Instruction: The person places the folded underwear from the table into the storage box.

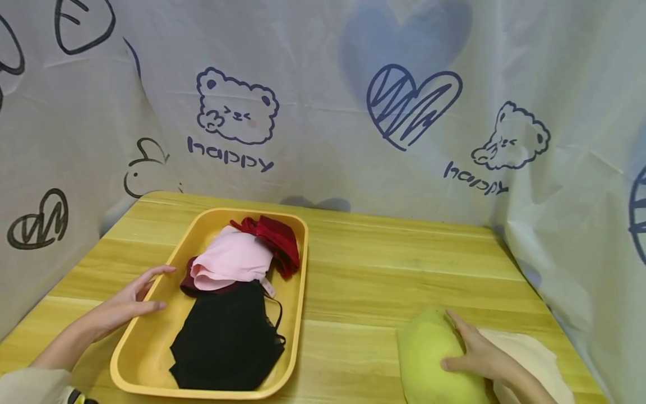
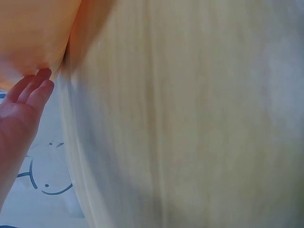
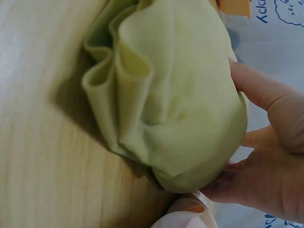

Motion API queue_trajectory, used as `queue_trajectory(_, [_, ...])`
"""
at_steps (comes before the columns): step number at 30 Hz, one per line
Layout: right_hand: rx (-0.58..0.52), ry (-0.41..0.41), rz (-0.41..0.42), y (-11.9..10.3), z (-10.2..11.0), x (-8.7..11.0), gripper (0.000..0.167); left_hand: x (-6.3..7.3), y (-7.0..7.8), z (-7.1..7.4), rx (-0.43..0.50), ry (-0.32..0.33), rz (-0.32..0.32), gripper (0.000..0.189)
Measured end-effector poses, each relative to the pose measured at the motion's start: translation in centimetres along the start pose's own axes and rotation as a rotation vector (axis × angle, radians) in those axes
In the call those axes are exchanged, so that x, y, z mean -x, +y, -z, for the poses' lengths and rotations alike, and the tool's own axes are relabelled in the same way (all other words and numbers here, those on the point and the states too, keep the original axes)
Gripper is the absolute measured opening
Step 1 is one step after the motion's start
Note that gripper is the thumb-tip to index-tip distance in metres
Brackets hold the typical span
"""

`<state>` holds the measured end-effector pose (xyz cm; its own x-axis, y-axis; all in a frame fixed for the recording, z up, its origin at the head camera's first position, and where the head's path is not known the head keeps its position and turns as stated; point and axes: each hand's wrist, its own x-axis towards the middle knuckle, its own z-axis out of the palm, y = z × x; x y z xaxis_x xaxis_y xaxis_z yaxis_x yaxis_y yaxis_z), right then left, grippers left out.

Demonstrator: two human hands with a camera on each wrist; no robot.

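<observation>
My left hand (image 1: 118, 308) rests at the left rim of a yellow plastic tray (image 1: 301, 314), its thumb and forefinger reaching over the edge. In the left wrist view, its other fingers lie fairly straight against the tray's outer wall (image 2: 33, 33). My right hand (image 1: 479, 353) holds a folded yellow-green garment (image 1: 429, 353) at the front right of the table. The right wrist view shows the thumb on one side of the cloth, with the fingers partly hidden at its lower edge. Folds of that garment (image 3: 185, 95) hang loosely away from the hand.
Inside the tray lie a black garment with thin straps (image 1: 227, 336), a pink garment (image 1: 234, 258), a dark red piece (image 1: 188, 280) and a red garment (image 1: 277, 235). Cream cloth (image 1: 530, 359) lies beside my right hand. A printed white curtain (image 1: 323, 112) borders the wooden table (image 1: 373, 258).
</observation>
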<state>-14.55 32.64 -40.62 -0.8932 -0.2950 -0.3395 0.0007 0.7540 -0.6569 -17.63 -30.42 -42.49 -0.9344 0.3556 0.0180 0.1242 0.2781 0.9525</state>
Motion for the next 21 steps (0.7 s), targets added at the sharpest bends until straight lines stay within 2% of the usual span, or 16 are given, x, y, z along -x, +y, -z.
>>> queue_trajectory(4, [-0.035, 0.000, 0.006, -0.1, 0.0, -0.3, 0.100, 0.1, -0.1, 0.0, -0.006, 0.002, 0.003, 0.061])
queue_trajectory(10, [-0.067, 0.084, 0.023, -0.9, 0.5, -0.6, 0.089, 0.1, -0.2, 0.0, 0.001, 0.004, -0.001, 0.060])
queue_trajectory(16, [-0.108, 0.160, 0.163, -2.1, 0.9, -0.9, 0.071, 0.1, -0.2, 0.0, -0.015, 0.005, 0.012, 0.060])
queue_trajectory(21, [-0.155, 0.178, 0.251, -3.1, 1.1, -1.4, 0.059, 0.1, -0.2, 0.0, -0.020, 0.007, 0.010, 0.059])
